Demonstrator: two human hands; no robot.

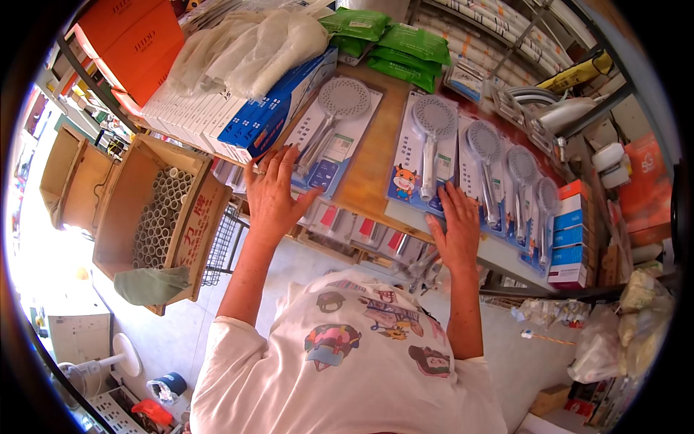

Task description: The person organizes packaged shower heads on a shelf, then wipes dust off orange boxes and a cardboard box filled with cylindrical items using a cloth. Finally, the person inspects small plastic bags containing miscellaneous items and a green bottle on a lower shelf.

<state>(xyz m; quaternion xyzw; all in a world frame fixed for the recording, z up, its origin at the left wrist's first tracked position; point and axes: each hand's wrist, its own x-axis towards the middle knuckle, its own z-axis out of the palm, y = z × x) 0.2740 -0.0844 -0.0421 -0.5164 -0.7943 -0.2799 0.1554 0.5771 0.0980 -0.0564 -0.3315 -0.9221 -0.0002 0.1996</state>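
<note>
Several shower heads in clear blister packs lie on a wooden shelf. My left hand (279,190) rests with spread fingers at the lower left edge of the leftmost shower head pack (344,100). My right hand (458,225) touches the bottom edge of another shower head pack (434,119), which has a cartoon cow on its card. Bare wood of the shelf (374,163) shows between these two packs. To the right, more packed shower heads (484,144) stand in an overlapping row. Neither hand is closed around anything.
Blue and white boxes (260,122) under plastic bags (260,49) and orange boxes (133,49) stand at left. Green packets (415,49) lie behind. A wooden crate (114,217) of tubes is at left; small boxes (569,238) stand at right. Packed goods hang below the shelf.
</note>
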